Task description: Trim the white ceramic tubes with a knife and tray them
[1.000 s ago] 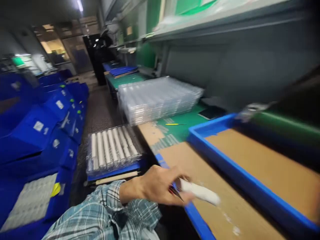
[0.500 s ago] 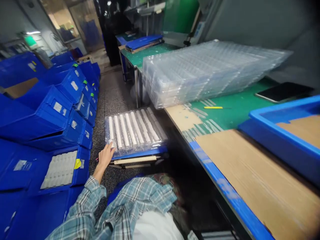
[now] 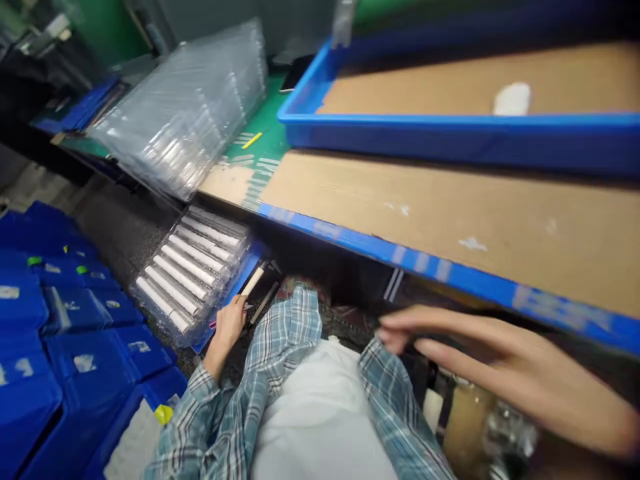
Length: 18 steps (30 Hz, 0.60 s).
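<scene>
My left hand [image 3: 227, 327] reaches down to the floor beside a clear blister tray of white tubes [image 3: 193, 277]. Its fingers are curled around a thin red-tipped tool [image 3: 247, 307], and it rests at the tray's near corner, on the blue board [image 3: 250, 267] under the tray. My right hand [image 3: 450, 347] hovers below the bench edge with its fingers stretched out and nothing in them; it is blurred. My plaid sleeves and white shirt fill the lower middle.
A stack of empty clear blister trays [image 3: 185, 113] sits on the green bench. A brown cardboard sheet [image 3: 400, 200] lies in front of a blue tray [image 3: 450, 137] holding a white piece [image 3: 511, 99]. Blue crates [image 3: 50, 313] line the floor at left. A yellow pen [image 3: 251, 140] lies on the mat.
One second ago my left hand held a white tube over the cardboard; it then went down to the floor tray and stays there without the tube. My right hand has come into view.
</scene>
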Motion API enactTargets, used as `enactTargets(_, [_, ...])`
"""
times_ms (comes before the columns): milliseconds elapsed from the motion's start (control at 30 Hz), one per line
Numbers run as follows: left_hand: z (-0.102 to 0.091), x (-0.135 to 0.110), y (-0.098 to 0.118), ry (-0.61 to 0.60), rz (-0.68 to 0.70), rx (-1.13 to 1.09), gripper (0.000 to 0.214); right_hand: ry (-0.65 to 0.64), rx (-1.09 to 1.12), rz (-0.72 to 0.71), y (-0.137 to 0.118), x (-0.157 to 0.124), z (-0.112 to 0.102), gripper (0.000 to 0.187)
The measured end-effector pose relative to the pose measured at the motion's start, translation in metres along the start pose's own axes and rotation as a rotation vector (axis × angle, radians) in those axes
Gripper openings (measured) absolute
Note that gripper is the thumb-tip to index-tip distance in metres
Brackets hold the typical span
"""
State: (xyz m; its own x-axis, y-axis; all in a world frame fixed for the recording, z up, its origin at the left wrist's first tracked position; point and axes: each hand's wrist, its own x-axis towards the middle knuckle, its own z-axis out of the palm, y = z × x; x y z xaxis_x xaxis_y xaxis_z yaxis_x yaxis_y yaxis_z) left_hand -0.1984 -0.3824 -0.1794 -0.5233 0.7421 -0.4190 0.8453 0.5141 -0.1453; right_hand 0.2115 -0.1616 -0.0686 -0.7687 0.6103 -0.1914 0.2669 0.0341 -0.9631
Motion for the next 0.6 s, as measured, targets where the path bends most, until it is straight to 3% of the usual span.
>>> enactTargets(67, [-0.006, 0.018, 0.008, -0.069, 0.075, 0.132, 0.041, -0.012, 0.162, 0.082, 0.019, 0.006, 0.024, 0.058])
enactTargets(267, [-0.053, 0.042, -0.001, -0.226, 0.185, 0.396, 0.034, 0.191, 0.364, 0.152, 0.088, -0.005, 0.072, 0.071])
enactTargets(400, [-0.088, 0.046, 0.04, -0.305, 0.296, 0.397, 0.031, 0.335, 0.442, 0.216, 0.132, -0.034, 0.083, 0.08])
enactTargets(500, [-0.137, 0.043, 0.083, -0.313, 0.461, 0.311, 0.023, 0.37, 0.481, 0.278, 0.163, -0.049, 0.087, 0.078])
enactTargets(600, [-0.204, 0.04, 0.103, -0.234, 0.639, 0.187, 0.027, 0.39, 0.444, 0.315, 0.191, -0.048, 0.086, 0.071])
